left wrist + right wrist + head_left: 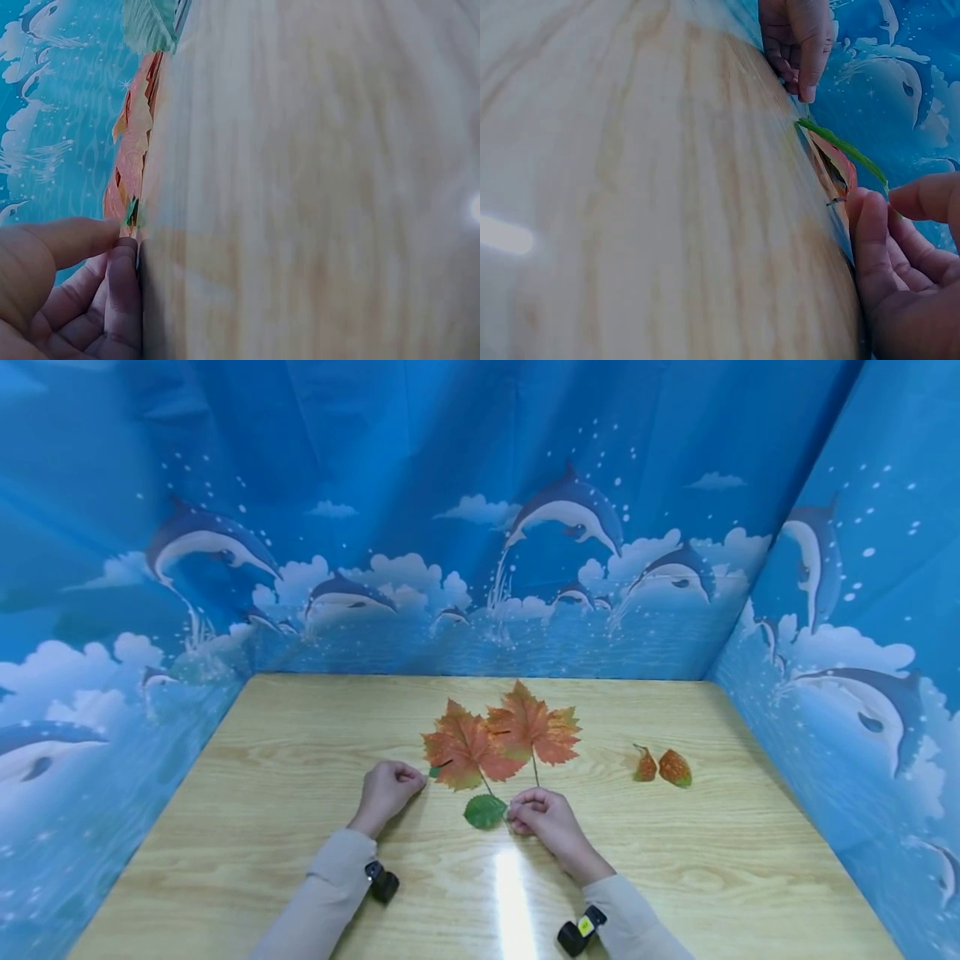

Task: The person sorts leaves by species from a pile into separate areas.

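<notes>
Two orange maple leaves, a left one (467, 742) and a right one (531, 724), overlap on the table, stems toward me. Left of them, my left hand (388, 792) pinches a thin stem between thumb and fingertips. It leads to a small green leaf (434, 772), mostly hidden by the left maple leaf. With thumb and fingers, my right hand (551, 822) pinches the stem of a toothed green leaf (484, 811) below the maple leaves. That leaf appears tilted off the table in the right wrist view.
Two small orange-brown leaves, one (645, 766) beside the other (675, 768), lie to the right on the wood-grain table (300, 727). A blue curtain (420, 468) printed with dolphins borders the table behind and at both sides.
</notes>
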`<state>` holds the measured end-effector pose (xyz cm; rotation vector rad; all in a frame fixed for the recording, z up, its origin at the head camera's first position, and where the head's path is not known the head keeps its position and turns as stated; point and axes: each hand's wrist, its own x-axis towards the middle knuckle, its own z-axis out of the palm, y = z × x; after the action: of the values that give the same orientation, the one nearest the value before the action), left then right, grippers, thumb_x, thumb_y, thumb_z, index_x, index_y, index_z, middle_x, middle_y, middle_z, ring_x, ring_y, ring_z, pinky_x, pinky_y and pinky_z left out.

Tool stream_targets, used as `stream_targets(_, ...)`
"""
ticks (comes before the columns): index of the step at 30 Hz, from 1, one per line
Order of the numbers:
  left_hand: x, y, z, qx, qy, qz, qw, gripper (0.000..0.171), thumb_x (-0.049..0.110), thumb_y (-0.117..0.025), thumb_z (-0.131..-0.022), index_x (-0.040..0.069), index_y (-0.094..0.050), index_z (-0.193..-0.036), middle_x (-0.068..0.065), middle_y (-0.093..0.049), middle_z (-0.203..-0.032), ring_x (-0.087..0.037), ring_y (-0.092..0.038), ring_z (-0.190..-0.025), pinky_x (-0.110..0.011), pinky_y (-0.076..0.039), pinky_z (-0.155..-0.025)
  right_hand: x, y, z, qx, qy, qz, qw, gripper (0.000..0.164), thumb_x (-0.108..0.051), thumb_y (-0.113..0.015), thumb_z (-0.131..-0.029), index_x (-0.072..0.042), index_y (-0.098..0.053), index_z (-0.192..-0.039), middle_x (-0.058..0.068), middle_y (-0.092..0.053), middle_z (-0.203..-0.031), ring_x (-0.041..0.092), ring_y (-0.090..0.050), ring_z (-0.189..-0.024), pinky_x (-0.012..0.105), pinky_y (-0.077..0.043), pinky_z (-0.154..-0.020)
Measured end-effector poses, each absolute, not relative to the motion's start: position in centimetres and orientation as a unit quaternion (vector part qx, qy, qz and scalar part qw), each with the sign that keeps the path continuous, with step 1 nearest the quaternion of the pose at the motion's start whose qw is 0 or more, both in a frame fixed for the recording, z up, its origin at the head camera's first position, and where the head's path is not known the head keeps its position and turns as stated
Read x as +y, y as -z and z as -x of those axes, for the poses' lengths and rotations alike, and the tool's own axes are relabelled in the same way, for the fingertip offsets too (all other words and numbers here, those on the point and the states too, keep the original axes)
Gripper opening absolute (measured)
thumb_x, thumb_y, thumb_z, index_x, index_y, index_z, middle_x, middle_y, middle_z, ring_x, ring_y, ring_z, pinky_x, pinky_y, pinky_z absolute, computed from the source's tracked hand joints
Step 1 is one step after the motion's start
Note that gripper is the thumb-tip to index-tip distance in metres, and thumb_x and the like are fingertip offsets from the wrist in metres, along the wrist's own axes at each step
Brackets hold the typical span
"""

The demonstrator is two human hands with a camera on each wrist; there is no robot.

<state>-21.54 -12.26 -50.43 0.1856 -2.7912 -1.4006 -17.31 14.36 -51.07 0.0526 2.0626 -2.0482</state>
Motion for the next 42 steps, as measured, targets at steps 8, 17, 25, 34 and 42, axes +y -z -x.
stream_targets(8, -12.2, 50.0, 21.4, -0.898, 0.436, -0.058, -0.007, 0.009, 0.014, -0.072, -0.083, 0.006, -0.072, -0.080, -0.001, -0.066, -0.071, -0.013, -0.057, -0.064, -0.028, -0.047, -0.062, 14.5, 51.3, 17.3, 0.705, 0.698, -0.017, 0.124, 0.017, 0.001, -0.060, -0.089, 0.012, -0.059, -0.101, 0.013, -0.069, -0.084, 0.013, -0.065, -0.070, 0.021, -0.055, -0.065)
stream_targets(17, -13.0, 49.8, 21.1, -0.894, 0.445, -0.046, 0.008, 0.007, 0.012, -0.074, -0.082, 0.006, -0.072, -0.080, -0.001, -0.067, -0.071, -0.012, -0.058, -0.064, -0.026, -0.047, -0.060, 14.5, 51.2, 17.5, 0.700, 0.703, -0.020, 0.123, 0.018, 0.001, -0.059, -0.089, 0.012, -0.059, -0.103, 0.013, -0.069, -0.085, 0.014, -0.066, -0.069, 0.021, -0.054, -0.064)
stream_targets(25, -14.4, 49.2, 20.8, -0.889, 0.456, -0.050, 0.012, 0.005, 0.011, -0.075, -0.081, 0.006, -0.073, -0.081, -0.002, -0.069, -0.071, -0.011, -0.062, -0.063, -0.025, -0.049, -0.059, 14.3, 51.2, 17.3, 0.702, 0.702, -0.026, 0.121, 0.017, 0.003, -0.060, -0.086, 0.012, -0.059, -0.101, 0.009, -0.068, -0.080, 0.013, -0.065, -0.067, 0.021, -0.054, -0.063)
stream_targets(34, -16.3, 47.1, 20.4, -0.878, 0.475, -0.062, 0.000, 0.010, 0.011, -0.071, -0.085, 0.005, -0.073, -0.093, -0.007, -0.071, -0.083, -0.017, -0.065, -0.072, -0.026, -0.052, -0.063, 14.7, 51.5, 17.3, 0.713, 0.691, -0.014, 0.120, 0.020, -0.002, -0.062, -0.089, 0.012, -0.060, -0.103, 0.010, -0.068, -0.084, 0.012, -0.065, -0.070, 0.022, -0.056, -0.066)
stream_targets(42, -18.4, 45.3, 19.9, -0.866, 0.495, -0.075, -0.004, 0.018, 0.014, -0.067, -0.090, 0.002, -0.071, -0.103, -0.014, -0.070, -0.093, -0.024, -0.068, -0.082, -0.033, -0.056, -0.070, 14.6, 51.3, 17.3, 0.704, 0.700, -0.010, 0.119, 0.023, -0.002, -0.062, -0.089, 0.014, -0.060, -0.105, 0.010, -0.068, -0.084, 0.013, -0.065, -0.070, 0.022, -0.055, -0.065)
